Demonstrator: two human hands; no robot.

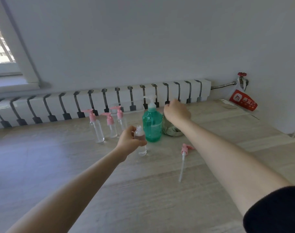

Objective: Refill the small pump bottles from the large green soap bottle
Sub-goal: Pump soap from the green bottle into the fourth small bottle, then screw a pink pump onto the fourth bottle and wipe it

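Left hand (129,142): fingers and thumb are wrapped round the shoulder of a small open bottle (140,142), whose neck is uncapped. Its base sits on or just above the table (151,199); we cannot tell which.

Right hand (177,111): it is raised just right of the large green soap bottle (152,127), about level with its white pump (151,100). The fingers curl away from us. Nothing shows in them, but we cannot tell whether they hold anything. We see no contact with the bottle.

Handling (our judgement):
- **Green bottle:** it looks nearly full, so it is heavy for one hand. The plastic is smooth and stiff, and probably slick wherever soap has run. We would grip it round the body below the shoulder, or steady it and press the pump head from above.
- **Small bottle:** it is light and thin-walled, with a narrow mouth and a small base, so it tips readily. The shoulder grip suits it. A hard squeeze may flex the wall.

Surroundings:
- A loose pink pump (183,158) with its dip tube lies flat on the table, right of the small bottle.
- Three capped pump bottles (110,126) stand upright in a cluster left of the green bottle.
- A green cloth (170,131) is bunched just beside the green bottle's right side.
- A radiator (101,101) runs along the wall behind.
- A red bag (242,102) hangs at the far right.
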